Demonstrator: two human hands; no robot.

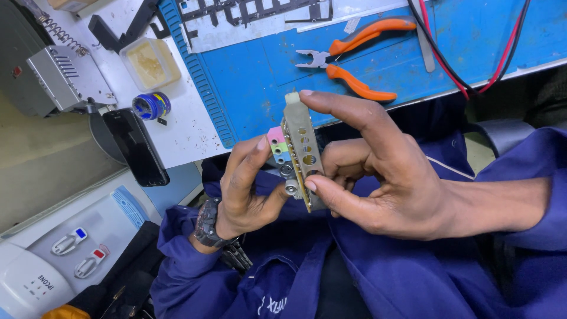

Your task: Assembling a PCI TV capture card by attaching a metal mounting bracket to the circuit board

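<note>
Metal expansion-card bracket (pixel 302 147), with coloured audio jacks (pixel 277 147) along its edge, sits mid-frame, pinched at top and bottom between the right hand's (pixel 378 171) forefinger and thumb. Left hand (pixel 245 189) clasps its jack side. Orange-handled pliers (pixel 354 56) lie on the blue mat (pixel 254 77) above.

Card bracket (pixel 302 150): narrow grey metal strip, punched with round holes, held near upright above lap. Pink, green and blue audio jacks (pixel 277 147) line its left side. Pinched between left hand (pixel 245 189) and right hand (pixel 378 177).
</note>
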